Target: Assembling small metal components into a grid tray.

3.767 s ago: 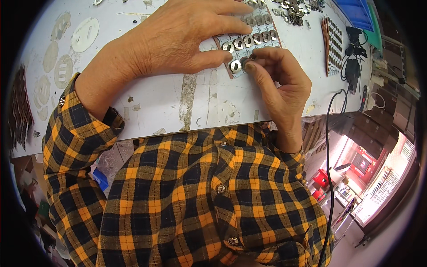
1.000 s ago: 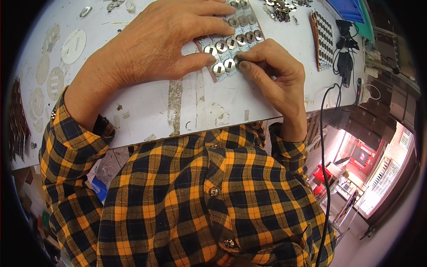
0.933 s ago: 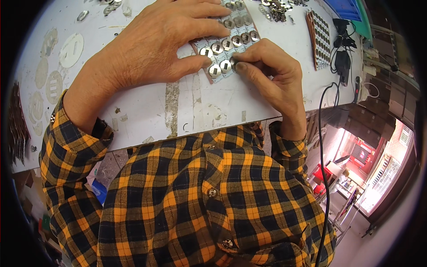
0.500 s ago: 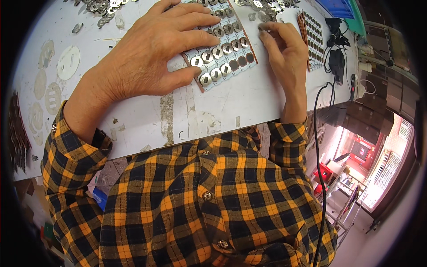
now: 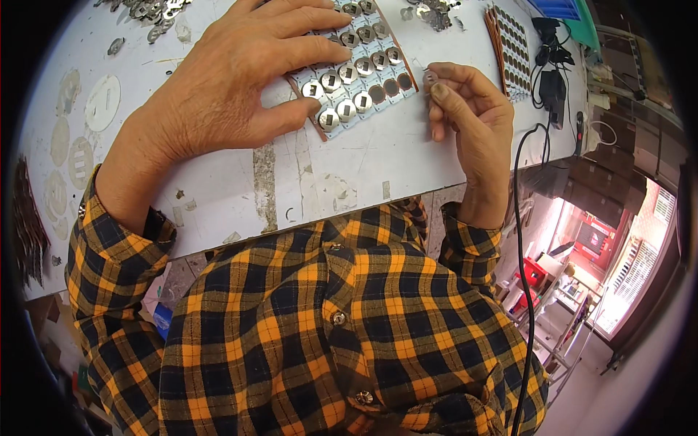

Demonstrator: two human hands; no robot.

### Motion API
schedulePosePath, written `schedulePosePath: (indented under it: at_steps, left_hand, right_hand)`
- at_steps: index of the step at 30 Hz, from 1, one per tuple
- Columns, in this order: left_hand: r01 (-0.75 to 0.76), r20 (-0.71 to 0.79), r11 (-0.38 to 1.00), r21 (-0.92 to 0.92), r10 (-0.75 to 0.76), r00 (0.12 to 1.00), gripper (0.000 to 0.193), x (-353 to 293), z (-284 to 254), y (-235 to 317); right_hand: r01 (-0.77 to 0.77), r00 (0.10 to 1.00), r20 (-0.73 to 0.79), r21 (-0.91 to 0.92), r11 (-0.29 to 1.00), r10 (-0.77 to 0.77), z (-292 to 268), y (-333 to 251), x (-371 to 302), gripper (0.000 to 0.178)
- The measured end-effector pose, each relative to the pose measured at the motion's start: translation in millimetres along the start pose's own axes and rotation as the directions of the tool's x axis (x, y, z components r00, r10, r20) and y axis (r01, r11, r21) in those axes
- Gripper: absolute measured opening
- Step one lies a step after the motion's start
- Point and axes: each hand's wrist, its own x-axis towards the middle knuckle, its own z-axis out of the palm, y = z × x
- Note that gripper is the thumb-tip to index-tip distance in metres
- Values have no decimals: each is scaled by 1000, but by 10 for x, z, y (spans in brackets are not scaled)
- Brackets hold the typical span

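A panel of joined light-blue circuit boards (image 5: 356, 116) lies tilted on the white table, in rows. Round silver metal clips (image 5: 329, 119) cover most of its visible spots, while three dark round spots (image 5: 390, 87) at the right of the nearest row are bare. My left hand (image 5: 233, 87) rests with spread fingers over the panel's left part, hiding some of it, thumb beside the nearest rows. Just right of the panel, my right hand (image 5: 476, 109) is raised slightly, pinching a small round metal clip (image 5: 430, 77) between thumb and index finger.
Loose metal clips are heaped at the far left (image 5: 156, 14) and far middle (image 5: 436, 13). A stack of similar panels (image 5: 512, 54) stands at the right, next to black cables and an adapter (image 5: 552, 94). Dark strips (image 5: 29, 218) lie at the left edge. A blue bin (image 5: 556, 9) sits far right.
My right hand has come nearer to me, away from the far clip heap, and a clip now shows in its pinch. My left hand stays on the panel; the whole view has shifted slightly.
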Motion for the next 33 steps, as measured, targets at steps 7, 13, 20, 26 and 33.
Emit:
schedulePosePath:
  at_steps: [7, 13, 20, 26, 33]
  left_hand:
    - [-27, 0, 999, 33, 27, 1000, 48, 7, 9, 4]
    - [-47, -30, 998, 29, 48, 998, 48, -5, 24, -3]
    - [-670, -545, 714, 203, 651, 529, 48, 247, 447, -439]
    - [-64, -28, 997, 52, 65, 997, 47, -8, 14, 6]
    - [-47, -96, 998, -40, 43, 994, 46, -22, 67, -18]
  right_hand:
    - [59, 989, 144, -109, 992, -43, 78, -55, -53, 16]
    - [124, 979, 185, -226, 966, -82, 232, -57, -44, 12]
    - [486, 856, 413, -435, 758, -311, 220, -73, 75, 15]
    - [531, 834, 444, -489, 692, -327, 216, -102, 108, 16]
    - [309, 945, 258, -493, 814, -202, 282, -96, 41, 12]
